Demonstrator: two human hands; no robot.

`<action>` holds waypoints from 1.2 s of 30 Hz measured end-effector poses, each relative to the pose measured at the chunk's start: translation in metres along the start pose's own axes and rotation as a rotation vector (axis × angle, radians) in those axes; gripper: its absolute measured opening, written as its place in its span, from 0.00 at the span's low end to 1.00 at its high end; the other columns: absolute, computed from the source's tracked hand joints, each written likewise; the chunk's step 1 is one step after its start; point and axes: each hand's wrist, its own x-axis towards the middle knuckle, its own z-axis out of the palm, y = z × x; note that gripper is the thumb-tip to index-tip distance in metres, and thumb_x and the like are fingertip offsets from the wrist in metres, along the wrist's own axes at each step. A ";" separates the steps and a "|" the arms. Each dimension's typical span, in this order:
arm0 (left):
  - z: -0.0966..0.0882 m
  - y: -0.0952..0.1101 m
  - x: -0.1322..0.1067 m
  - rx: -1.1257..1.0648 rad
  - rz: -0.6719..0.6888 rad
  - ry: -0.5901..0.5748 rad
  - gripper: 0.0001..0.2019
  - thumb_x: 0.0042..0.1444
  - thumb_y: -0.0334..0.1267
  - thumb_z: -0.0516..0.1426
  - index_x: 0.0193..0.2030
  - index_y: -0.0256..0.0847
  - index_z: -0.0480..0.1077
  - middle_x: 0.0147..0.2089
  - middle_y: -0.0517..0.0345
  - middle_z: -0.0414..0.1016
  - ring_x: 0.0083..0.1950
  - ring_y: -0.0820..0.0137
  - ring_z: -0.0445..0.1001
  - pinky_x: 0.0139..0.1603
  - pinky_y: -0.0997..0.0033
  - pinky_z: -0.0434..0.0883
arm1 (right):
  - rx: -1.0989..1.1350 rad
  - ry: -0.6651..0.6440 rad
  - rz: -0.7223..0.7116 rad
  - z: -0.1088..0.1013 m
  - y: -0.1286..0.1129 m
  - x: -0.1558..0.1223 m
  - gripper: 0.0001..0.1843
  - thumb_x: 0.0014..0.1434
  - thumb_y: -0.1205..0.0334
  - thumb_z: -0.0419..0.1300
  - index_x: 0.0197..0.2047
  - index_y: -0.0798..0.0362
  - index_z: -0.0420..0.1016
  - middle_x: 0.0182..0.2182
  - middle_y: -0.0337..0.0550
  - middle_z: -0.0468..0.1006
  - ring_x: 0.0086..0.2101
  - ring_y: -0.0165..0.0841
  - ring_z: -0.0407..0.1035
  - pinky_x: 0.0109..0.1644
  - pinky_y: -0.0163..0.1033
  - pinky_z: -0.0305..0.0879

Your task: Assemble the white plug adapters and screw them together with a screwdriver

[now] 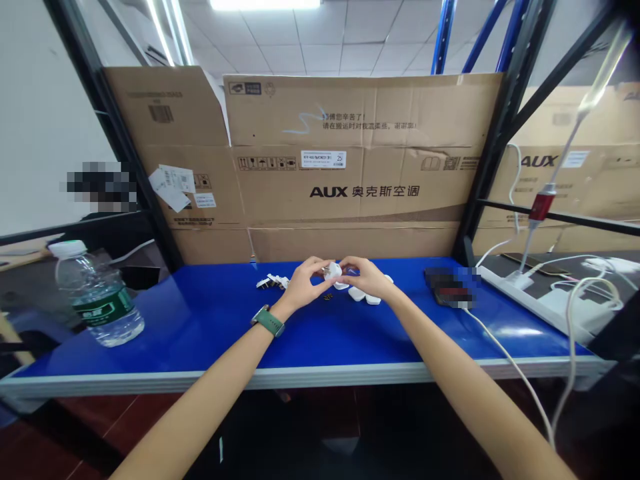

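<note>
A small white plug-like plastic piece [332, 271] is held up just above the blue table, between my two hands. My left hand [306, 280] pinches its left side, with a green-strapped watch on the wrist. From the other side, the fingertips of my right hand [367, 275] close on it too; finer contact is too small to make out. Several rounded white plastic pieces [371, 298] lie beneath and beside my right hand, which partly covers them. Several tiny dark, brassy parts [328, 297] rest between the hands. Left of my left hand is a pile of small white-and-black parts [273, 282].
A water bottle [100, 293] stands at the table's left end. To the right lie a dark phone-like device [449, 288] with a white cable and a white power strip [540, 303]. Cardboard [360, 167] walls the back. Another person [103, 190] is beyond the left post.
</note>
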 end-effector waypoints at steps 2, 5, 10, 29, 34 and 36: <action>-0.001 0.001 0.000 -0.017 -0.012 0.014 0.22 0.60 0.46 0.63 0.59 0.41 0.74 0.49 0.51 0.73 0.47 0.67 0.77 0.51 0.66 0.76 | 0.020 0.045 -0.036 0.002 -0.003 0.000 0.13 0.57 0.54 0.67 0.42 0.53 0.78 0.39 0.43 0.82 0.41 0.36 0.74 0.49 0.40 0.67; -0.003 0.001 0.001 0.044 -0.018 0.018 0.23 0.58 0.48 0.65 0.57 0.43 0.75 0.45 0.53 0.76 0.45 0.66 0.77 0.50 0.64 0.76 | -0.017 0.083 -0.024 0.004 -0.007 -0.001 0.11 0.57 0.54 0.67 0.39 0.52 0.76 0.38 0.42 0.81 0.40 0.36 0.73 0.48 0.40 0.66; -0.003 0.000 0.000 0.049 -0.053 -0.026 0.19 0.54 0.49 0.66 0.49 0.41 0.73 0.46 0.54 0.80 0.45 0.65 0.78 0.49 0.65 0.75 | -0.090 0.070 -0.039 0.008 -0.012 -0.004 0.13 0.55 0.56 0.68 0.41 0.51 0.74 0.39 0.41 0.81 0.41 0.36 0.74 0.48 0.39 0.65; -0.001 -0.012 -0.002 0.009 -0.172 -0.120 0.21 0.49 0.44 0.68 0.45 0.43 0.67 0.43 0.58 0.79 0.42 0.65 0.78 0.46 0.66 0.74 | -0.218 0.049 -0.046 0.011 -0.006 -0.002 0.12 0.58 0.62 0.65 0.46 0.50 0.73 0.44 0.44 0.82 0.45 0.39 0.75 0.50 0.40 0.66; -0.006 -0.016 -0.005 0.314 -0.134 -0.134 0.11 0.56 0.42 0.62 0.46 0.45 0.71 0.45 0.56 0.80 0.45 0.62 0.78 0.47 0.64 0.70 | -0.352 0.016 -0.004 0.007 -0.006 -0.005 0.20 0.61 0.59 0.63 0.56 0.48 0.72 0.40 0.43 0.82 0.41 0.39 0.76 0.44 0.38 0.65; -0.008 -0.017 -0.007 0.445 -0.149 -0.166 0.08 0.56 0.42 0.62 0.42 0.46 0.72 0.46 0.56 0.80 0.46 0.60 0.78 0.48 0.63 0.68 | -0.437 -0.066 0.017 0.007 -0.006 -0.008 0.17 0.61 0.58 0.63 0.54 0.47 0.75 0.41 0.44 0.82 0.42 0.41 0.76 0.43 0.37 0.64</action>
